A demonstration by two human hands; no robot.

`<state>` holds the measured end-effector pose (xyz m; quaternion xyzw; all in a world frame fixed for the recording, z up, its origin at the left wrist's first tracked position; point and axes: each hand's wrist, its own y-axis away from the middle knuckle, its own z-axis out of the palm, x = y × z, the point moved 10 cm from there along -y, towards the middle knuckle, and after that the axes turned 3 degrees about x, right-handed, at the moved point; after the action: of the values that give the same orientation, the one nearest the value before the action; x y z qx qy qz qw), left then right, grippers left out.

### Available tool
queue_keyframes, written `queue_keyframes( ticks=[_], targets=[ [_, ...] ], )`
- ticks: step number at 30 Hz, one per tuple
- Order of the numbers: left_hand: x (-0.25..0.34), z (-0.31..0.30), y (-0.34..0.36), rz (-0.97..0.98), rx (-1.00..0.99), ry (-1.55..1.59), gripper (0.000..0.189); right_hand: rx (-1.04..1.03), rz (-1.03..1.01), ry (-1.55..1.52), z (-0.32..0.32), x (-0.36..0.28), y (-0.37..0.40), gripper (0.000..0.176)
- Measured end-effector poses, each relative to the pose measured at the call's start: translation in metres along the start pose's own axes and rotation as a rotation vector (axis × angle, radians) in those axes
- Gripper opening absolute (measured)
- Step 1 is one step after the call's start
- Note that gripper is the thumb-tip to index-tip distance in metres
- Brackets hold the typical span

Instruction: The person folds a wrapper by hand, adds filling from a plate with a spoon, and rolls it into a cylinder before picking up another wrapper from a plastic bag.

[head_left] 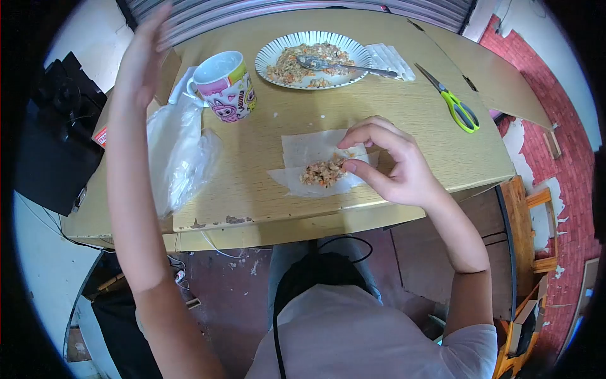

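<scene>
My right hand (388,158) hovers over the right side of a thin whitish wrapper (293,148) lying on the table. Its thumb and index finger are curved with a gap between them, beside a small mound of chopped filling (323,172) with orange and pale bits. My left hand (150,54) is raised at the upper left, left of the mug and away from the wrapper. Its fingers look stretched out and slightly blurred, with nothing visible in them. A white fluted plate (264,62) at the back bears more filling, and a metal spoon (344,66) rests across it.
A printed mug (228,95) stands left of the plate. Beneath it to the left lies a clear plastic bag (180,164). Folded white sheets (390,61) sit right of the plate, near green-handled scissors (459,110). The table's front edge (265,221) is chipped.
</scene>
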<state>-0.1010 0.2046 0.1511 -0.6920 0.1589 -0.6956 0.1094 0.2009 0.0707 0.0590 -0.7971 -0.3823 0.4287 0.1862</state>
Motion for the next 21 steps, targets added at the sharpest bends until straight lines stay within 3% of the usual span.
queue_keyframes(
  ticks=[2, 4, 5, 6, 8, 9, 11, 12, 14, 17, 21],
  targets=[
    [-0.005, 0.009, 0.000, -0.065, -0.059, 0.030, 0.066, -0.007, -0.016, -0.025, 0.001, -0.001, 0.001, 0.019],
    [-0.001, 0.079, 0.034, -0.152, -0.574, 0.291, 0.064, 0.002, -0.020, -0.032, 0.002, 0.003, 0.001, 0.020],
    [-0.007, 0.037, 0.012, 0.106, -0.237, -0.122, 0.058, 0.005, -0.024, -0.041, 0.002, 0.005, 0.002, 0.020],
    [-0.009, 0.044, 0.016, 0.102, -0.239, -0.121, 0.058, 0.005, -0.020, -0.043, 0.002, 0.003, 0.003, 0.020],
    [0.011, 0.036, 0.032, 0.284, 0.148, -0.636, 0.038, -0.066, 0.239, -0.128, 0.008, 0.023, 0.006, 0.024],
    [0.004, 0.052, 0.041, 0.330, 0.005, -0.438, 0.030, -0.064, 0.237, -0.128, 0.007, 0.023, 0.005, 0.024],
    [-0.021, 0.105, 0.095, 0.079, -0.274, -0.440, 0.030, -0.126, 0.203, -0.091, 0.011, 0.021, 0.008, 0.028],
    [-0.023, 0.125, 0.114, 0.117, -0.311, -0.724, 0.033, -0.126, 0.205, -0.092, 0.011, 0.020, 0.009, 0.028],
    [-0.024, 0.150, 0.150, 0.413, -0.324, -0.868, 0.035, -0.126, 0.107, -0.010, 0.012, 0.010, 0.007, 0.032],
    [-0.038, 0.156, 0.165, 0.271, -0.313, -0.872, 0.036, -0.143, 0.024, 0.059, 0.014, 0.007, 0.007, 0.032],
    [-0.053, 0.154, 0.168, 0.255, -0.286, -0.856, 0.034, -0.140, 0.043, 0.003, 0.014, 0.008, 0.007, 0.029]
  ],
)
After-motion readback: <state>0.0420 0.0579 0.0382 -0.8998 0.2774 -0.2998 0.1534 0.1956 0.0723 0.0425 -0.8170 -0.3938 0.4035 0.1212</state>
